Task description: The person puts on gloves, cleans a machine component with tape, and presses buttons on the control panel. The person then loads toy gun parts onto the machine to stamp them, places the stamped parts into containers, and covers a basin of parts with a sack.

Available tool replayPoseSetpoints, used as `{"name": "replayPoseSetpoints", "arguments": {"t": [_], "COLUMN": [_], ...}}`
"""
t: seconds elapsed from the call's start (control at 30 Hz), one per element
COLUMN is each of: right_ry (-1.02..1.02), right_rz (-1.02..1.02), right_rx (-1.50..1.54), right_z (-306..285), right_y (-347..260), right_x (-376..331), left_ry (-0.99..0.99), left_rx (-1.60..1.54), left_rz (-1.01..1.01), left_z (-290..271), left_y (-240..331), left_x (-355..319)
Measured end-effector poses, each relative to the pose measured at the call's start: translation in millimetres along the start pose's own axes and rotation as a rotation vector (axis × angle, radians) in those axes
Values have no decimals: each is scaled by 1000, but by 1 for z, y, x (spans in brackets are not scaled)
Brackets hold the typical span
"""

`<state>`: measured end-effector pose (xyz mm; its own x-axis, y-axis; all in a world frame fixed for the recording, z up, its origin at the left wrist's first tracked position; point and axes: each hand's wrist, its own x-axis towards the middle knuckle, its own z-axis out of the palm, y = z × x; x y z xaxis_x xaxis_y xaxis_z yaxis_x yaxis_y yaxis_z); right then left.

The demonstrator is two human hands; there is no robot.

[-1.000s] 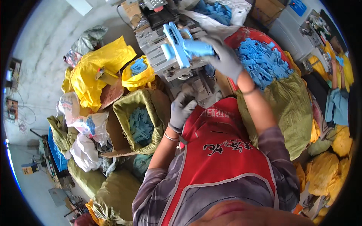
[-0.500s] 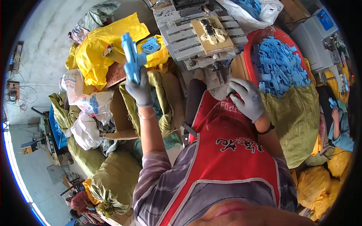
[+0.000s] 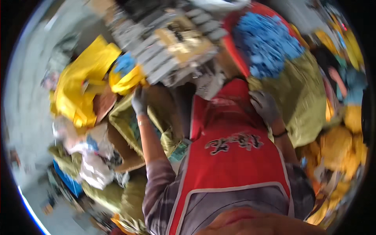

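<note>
Two gloved hands, well apart, one each side of the red apron [image 3: 239, 168]. Frame's motion-blurred, so fine detail is soft.

Left hand [image 3: 139, 102]: arm reaching forward over the cardboard box [image 3: 124, 150] with the green sack liner [image 3: 122, 116]. Hand sits at the far side of the box opening, just below the small yellow bag [image 3: 131, 81]. Can't tell if fingers are closed on anything. Pale bracelet [image 3: 141, 123] on that wrist.

Right hand [image 3: 265, 107]: beside the apron's right edge, in front of the big green sack [image 3: 299, 98]. Fingers bent; can't tell if they grip or touch the cloth. Dark wristband [image 3: 280, 134].

Blue pieces: large heap [image 3: 268, 45] in the red tub [image 3: 230, 47], forward right; smaller lot [image 3: 125, 64] in the small yellow bag, forward left. Single shapes smeared.

Slatted grey table [image 3: 154, 64] straight ahead, carrying a tan board [image 3: 197, 55] with a cream lump and dark bit on top.

Left side: large yellow bag [image 3: 64, 98], white plastic bags [image 3: 95, 170]. Lower right: yellow sacks [image 3: 337, 147]. Co-worker's bare forearm [image 3: 338, 82] at far right.
</note>
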<state>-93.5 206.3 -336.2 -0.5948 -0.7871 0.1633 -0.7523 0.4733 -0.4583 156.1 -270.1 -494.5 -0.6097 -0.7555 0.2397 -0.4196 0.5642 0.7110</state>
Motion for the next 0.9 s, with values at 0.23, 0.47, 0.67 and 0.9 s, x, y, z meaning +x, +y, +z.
{"name": "replayPoseSetpoints", "arguments": {"t": [0.23,0.47,0.67,0.9], "right_ry": [80,-270,-301,-138], "right_rz": [210,77,-175,-20], "right_rx": [-75,-733,-914,-318], "right_z": [-22,50,86,-24], "right_y": [86,202,227,161], "right_x": [26,104,125,140], "left_ry": [-227,-163,-193,-55], "left_rx": [-47,-185,-134,-68], "left_rz": [-299,-417,-131,-138], "left_z": [25,25,36,-8], "left_y": [64,98,148,188], "left_x": [-101,-108,-97,-93]}}
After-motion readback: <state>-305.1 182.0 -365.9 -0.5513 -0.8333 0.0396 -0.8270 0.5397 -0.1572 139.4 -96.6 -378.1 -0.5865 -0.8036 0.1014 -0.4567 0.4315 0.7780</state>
